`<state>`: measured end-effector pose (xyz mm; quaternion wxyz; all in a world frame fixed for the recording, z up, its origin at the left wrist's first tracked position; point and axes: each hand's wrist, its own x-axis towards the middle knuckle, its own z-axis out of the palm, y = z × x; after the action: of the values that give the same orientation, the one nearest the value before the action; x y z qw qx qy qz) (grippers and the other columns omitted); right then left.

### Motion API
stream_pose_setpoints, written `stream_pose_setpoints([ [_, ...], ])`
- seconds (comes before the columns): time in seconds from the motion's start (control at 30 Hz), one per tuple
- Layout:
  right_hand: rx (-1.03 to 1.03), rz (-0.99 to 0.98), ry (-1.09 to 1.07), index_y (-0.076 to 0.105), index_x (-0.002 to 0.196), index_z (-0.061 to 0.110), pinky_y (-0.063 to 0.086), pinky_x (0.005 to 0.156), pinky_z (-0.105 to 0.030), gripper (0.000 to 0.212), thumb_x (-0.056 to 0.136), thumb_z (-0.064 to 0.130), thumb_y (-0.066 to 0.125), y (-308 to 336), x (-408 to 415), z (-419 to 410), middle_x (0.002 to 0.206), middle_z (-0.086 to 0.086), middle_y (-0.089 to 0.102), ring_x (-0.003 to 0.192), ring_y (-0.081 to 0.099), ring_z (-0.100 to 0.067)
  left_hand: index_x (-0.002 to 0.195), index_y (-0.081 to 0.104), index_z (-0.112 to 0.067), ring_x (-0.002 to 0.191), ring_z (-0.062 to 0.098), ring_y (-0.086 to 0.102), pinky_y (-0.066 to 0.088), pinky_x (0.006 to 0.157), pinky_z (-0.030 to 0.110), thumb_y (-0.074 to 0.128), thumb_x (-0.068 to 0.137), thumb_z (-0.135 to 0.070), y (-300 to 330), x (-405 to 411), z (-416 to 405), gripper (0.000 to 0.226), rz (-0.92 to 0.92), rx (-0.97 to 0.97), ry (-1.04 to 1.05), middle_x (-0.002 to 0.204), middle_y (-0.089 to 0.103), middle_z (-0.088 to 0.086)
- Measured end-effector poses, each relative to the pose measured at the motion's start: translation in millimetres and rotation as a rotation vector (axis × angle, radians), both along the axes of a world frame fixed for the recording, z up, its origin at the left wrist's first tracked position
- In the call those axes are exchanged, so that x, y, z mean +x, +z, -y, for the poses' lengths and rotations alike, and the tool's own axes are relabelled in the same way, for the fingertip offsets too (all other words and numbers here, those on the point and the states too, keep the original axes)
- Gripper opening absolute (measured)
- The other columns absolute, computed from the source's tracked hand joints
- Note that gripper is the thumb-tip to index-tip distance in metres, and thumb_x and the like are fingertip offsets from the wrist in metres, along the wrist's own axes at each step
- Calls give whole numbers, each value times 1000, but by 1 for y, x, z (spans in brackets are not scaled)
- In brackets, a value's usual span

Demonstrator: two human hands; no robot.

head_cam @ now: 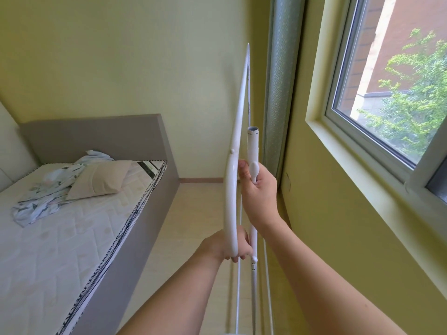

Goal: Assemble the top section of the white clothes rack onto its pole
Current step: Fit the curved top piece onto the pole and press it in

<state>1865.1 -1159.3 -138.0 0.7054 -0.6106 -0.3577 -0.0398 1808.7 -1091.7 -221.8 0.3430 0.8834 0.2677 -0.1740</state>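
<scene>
The white top section of the rack (238,122) is a long curved tube that rises to a point near the curtain. Its lower bend sits in my left hand (235,247), which grips it from below. Beside it stands the white pole (252,146), upright, with its open end showing at the top. My right hand (257,189) is closed around the pole just under a white knob. The top section and the pole stand side by side, apart at the pole's open end. Thin white rods run down below my hands.
A bed (72,226) with a bare mattress, a pillow (99,178) and crumpled cloth lies at the left. A grey-green curtain (278,93) hangs just behind the rack. A window (387,93) fills the right wall. Pale floor runs between bed and wall.
</scene>
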Motion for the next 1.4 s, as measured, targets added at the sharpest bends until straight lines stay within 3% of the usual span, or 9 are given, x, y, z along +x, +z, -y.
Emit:
stream_pose_setpoints([
  [0.17,-18,-22,16,52,58,54,29,47,-10,44,99,39,54,1,-11,7,49,21,42,47,36,-1,93,69,-14,79,13,69,53,74,19,39,80,0,33,-53,5,36,332,-243,101,91,75,2],
  [0.27,-39,-61,40,47,54,44,27,46,-11,45,98,42,54,2,-13,12,47,19,37,46,31,-2,92,72,-12,95,23,74,52,79,16,34,69,8,58,-91,18,49,510,-444,119,97,79,7],
  [0.37,-57,-97,78,37,53,36,27,45,-16,47,94,52,54,3,-18,17,48,17,33,48,27,-4,105,62,-3,99,29,73,54,98,35,43,68,6,71,-111,26,42,586,-640,114,101,78,15],
  [0.53,-83,-95,102,39,56,37,30,47,-22,43,91,55,54,0,-24,27,49,17,35,50,30,-7,102,64,-6,81,24,73,54,91,48,64,77,-44,78,-117,33,45,632,-502,250,89,79,8],
  [0.7,-113,-71,104,47,61,41,36,50,-27,33,91,55,53,-2,-31,36,53,15,42,51,38,-10,91,67,-6,78,25,69,51,94,56,60,99,-22,95,-116,28,20,712,-368,313,89,76,12],
  [0.93,-129,-33,13,45,68,37,40,47,-25,30,91,54,51,-10,-32,47,56,9,47,51,45,-13,96,66,15,83,26,68,54,94,46,54,100,-9,133,-112,9,28,789,-285,203,91,71,17],
  [1.03,-153,12,-54,45,80,15,40,49,-23,39,95,50,48,-19,-29,49,60,2,50,52,46,-12,92,68,15,82,24,69,55,93,44,52,102,-15,142,-110,-4,35,817,-297,112,88,72,18],
  [1.17,-209,18,-147,45,77,20,42,56,-24,30,100,38,47,-24,-33,44,64,-1,52,57,49,-11,79,73,0,87,35,69,53,92,50,56,93,-36,155,-100,-25,43,830,-288,-79,87,76,17],
  [1.4,-305,-58,-325,54,79,11,47,58,-23,32,102,32,45,-18,-51,33,68,-2,61,60,55,-10,80,70,1,74,20,69,55,86,47,59,92,-41,177,-72,-46,45,873,-379,-377,73,74,5],
])
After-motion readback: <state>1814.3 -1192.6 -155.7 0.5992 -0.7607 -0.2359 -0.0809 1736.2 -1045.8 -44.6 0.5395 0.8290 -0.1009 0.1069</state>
